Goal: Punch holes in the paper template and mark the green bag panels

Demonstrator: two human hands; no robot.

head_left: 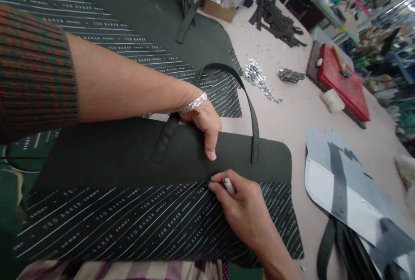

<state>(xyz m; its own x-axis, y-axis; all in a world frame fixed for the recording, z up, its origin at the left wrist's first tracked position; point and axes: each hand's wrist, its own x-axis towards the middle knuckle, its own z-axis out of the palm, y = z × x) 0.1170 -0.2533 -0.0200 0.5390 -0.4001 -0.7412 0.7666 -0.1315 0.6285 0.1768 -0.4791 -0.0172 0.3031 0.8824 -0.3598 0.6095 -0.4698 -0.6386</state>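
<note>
The right hand (244, 204) grips a whitish pen-like tool (229, 187), fingertips at the bag panel's (113, 152) seam. The left hand's (205, 120) thumb touches the panel — other fingers hidden, grip impossible to tell. The panel lies before the person, its strap (251, 107) arching — silver pieces (254, 73) sit beyond on the table (275, 117).

The nearer panel (145, 185) lies on the table (279, 120), left of the sheets (356, 210) and before another panel (129, 24).

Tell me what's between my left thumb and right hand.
Just the plain dark band on the Ted Baker Sport panel, bare there, in the head view.
</note>
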